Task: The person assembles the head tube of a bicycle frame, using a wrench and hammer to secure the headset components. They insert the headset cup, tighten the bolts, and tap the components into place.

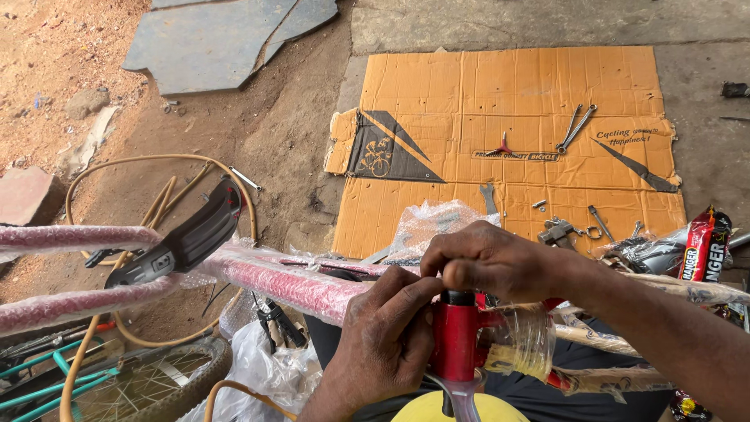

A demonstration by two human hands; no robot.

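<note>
Status: bike frame mid-assembly, wrap mostly still on.

- Left hand clamped round the red head tube, thumb up near the top. Right hand closed over the black part sitting on top of the tube, fingers pinched on it. Hands are touching each other, both on the same spot. Looks like fitting or tightening at the headset, by hand, no tool in either.
- Head tube is low centre of view, just in front of the person, frame lying across their lap.
- Done, judging by layout: black part seated on tube; plastic peeled back off the tube and bunched at its right side.
- Not done: pink bubble wrap still on frame tubes. Black mudguard resting loose on the frame at left, not mounted as far as I can tell. Wheel lying bottom left, off the bike. Tan cable housing coiled on the dirt.
- Tools laid on cardboard on the floor ahead: spanners, small bits, well apart from hands, untouched.

Est: early to mid stage, lots left.
</note>
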